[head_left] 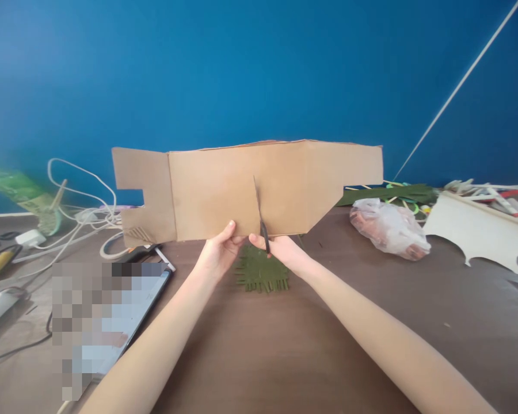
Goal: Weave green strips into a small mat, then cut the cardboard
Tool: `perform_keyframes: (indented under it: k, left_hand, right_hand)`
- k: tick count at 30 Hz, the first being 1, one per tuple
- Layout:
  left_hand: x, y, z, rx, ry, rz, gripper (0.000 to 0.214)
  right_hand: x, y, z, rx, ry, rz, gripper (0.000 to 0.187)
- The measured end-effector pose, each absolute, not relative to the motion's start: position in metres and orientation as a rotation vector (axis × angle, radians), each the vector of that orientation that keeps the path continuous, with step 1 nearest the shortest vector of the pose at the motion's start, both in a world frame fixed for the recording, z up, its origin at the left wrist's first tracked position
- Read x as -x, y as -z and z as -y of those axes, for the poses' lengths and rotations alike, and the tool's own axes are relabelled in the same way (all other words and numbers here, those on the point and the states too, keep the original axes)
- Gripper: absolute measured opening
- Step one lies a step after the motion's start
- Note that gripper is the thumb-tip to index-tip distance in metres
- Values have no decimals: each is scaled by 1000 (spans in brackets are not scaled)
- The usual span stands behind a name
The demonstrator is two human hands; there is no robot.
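Observation:
A large flat piece of brown cardboard [224, 192] stands upright above the brown table [285, 345], in front of the blue wall. My left hand [218, 253] pinches its bottom edge near the middle, thumb on the near side. My right hand [280, 248] is closed on a pair of scissors [261, 215], whose dark blades point up into the cardboard from its lower edge along a slit. A green fringed piece of felt [261, 275] lies on the table just below both hands.
A tablet [112, 316] lies at the left front, with white cables [86, 213] and a charger behind it. A plastic bag [388, 227] sits at the right, beside green strips and a white cut-out sheet [479, 233].

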State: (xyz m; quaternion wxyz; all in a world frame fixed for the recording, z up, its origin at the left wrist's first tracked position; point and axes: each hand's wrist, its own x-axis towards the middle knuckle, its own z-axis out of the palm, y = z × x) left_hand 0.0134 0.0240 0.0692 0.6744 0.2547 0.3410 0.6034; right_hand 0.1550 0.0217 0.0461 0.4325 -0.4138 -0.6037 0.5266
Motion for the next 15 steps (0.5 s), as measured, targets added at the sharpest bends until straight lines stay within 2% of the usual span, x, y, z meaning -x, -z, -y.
perform_keyframes:
  k: [9, 15]
  left_hand:
    - [-10, -64, -26, -606, -1338, -740, 26]
    - [-13, -63, -27, -625, -1368, -762, 27]
  right_hand:
    - [-172, -55, -20, 1004, -1753, 1603, 48]
    - [-172, -62, -18, 1130, -1570, 1758, 50]
